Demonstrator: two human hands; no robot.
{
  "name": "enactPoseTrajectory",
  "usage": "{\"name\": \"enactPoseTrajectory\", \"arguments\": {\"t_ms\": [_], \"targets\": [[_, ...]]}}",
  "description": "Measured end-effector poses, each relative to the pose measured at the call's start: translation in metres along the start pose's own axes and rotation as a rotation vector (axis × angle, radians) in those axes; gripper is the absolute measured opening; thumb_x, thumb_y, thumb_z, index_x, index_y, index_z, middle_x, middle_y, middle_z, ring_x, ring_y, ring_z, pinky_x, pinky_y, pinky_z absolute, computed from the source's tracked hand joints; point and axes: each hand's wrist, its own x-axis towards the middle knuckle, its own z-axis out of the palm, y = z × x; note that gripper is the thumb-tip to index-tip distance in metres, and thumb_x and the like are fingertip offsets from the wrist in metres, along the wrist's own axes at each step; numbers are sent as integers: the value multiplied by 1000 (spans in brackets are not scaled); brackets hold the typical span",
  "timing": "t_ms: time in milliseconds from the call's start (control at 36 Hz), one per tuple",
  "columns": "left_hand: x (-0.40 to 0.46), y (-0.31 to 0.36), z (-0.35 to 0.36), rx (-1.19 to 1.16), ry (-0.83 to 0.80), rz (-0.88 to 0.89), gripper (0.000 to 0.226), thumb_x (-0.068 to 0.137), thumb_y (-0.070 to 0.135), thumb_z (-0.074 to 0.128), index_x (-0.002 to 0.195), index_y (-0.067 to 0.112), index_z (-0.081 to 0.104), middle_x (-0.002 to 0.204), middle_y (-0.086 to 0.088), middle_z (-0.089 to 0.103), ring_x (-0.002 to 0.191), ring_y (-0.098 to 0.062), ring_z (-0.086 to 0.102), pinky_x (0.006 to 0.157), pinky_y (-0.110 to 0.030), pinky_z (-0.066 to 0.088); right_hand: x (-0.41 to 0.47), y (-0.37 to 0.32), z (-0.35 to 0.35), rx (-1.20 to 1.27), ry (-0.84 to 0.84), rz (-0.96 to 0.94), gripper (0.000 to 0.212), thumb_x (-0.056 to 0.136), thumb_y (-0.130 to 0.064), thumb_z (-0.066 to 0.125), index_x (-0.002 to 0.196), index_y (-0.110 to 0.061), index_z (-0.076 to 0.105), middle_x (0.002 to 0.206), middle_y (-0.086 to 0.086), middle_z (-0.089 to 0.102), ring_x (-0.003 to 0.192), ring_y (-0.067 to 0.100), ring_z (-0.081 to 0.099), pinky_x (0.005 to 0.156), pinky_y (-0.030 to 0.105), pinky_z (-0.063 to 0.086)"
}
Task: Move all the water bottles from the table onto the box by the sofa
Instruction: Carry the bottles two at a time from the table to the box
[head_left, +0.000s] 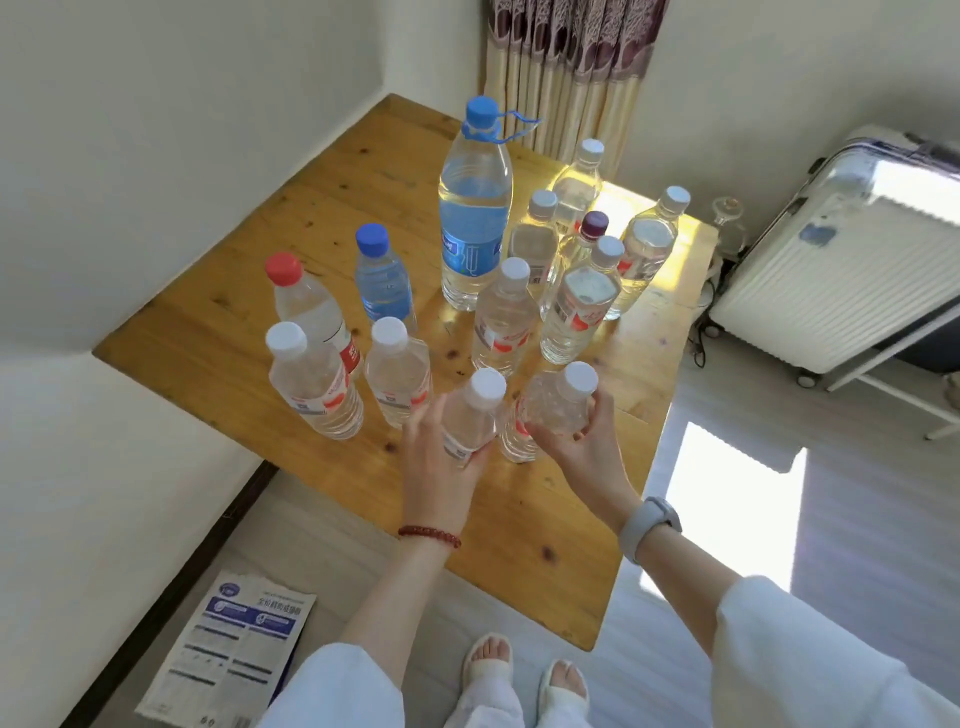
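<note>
Several clear water bottles stand on a wooden table (291, 218). My left hand (441, 462) is wrapped around a white-capped bottle (475, 410) at the near edge of the group. My right hand (582, 441) grips a second white-capped bottle (550, 405) just to its right. A tall bottle with a blue cap (475, 208) rises in the middle. Left of it stand a small blue-capped bottle (382, 275), a red-capped bottle (306, 306) and two white-capped ones. More bottles, one with a dark purple cap (592, 228), crowd the right side. No box or sofa is in view.
A white suitcase (841, 249) stands at the right by the wall. A curtain (566, 67) hangs behind the table. A printed flat package (234, 649) lies on the floor at the lower left. White walls close in on the left.
</note>
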Motion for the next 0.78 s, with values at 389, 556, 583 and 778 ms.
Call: {"name": "enactPoseTrajectory", "arguments": {"t_ms": [389,556,583,778], "targets": [[-49,100,48,-214,-315,86,85,64,68,55,130,16,40,119,6,50,99,2,47,74,1,33,-98,15,-123,118,204,144,54,69,-36,74,114,-31,43,109,-2,60,85,-5,64,67,10,50],[-91,176,132,-333,-697,143,83,65,66,55,134,24,35,108,34,44,93,3,53,76,-6,36,-142,27,-215,51,486,186,96,51,-87,48,126,-29,39,104,-26,52,90,-20,54,71,-3,39],[-102,193,147,-355,-778,174,83,68,69,53,136,28,29,114,35,40,99,8,53,80,-4,36,-151,32,-234,38,528,209,97,54,-87,45,129,-27,38,99,-25,53,88,-15,56,71,0,40],[-208,300,262,-340,-1186,327,68,81,56,41,137,30,13,91,-4,63,78,-16,63,79,-27,49,-227,84,-378,145,740,313,78,78,-65,34,139,-18,25,142,1,40,128,14,40,109,36,29]]}}
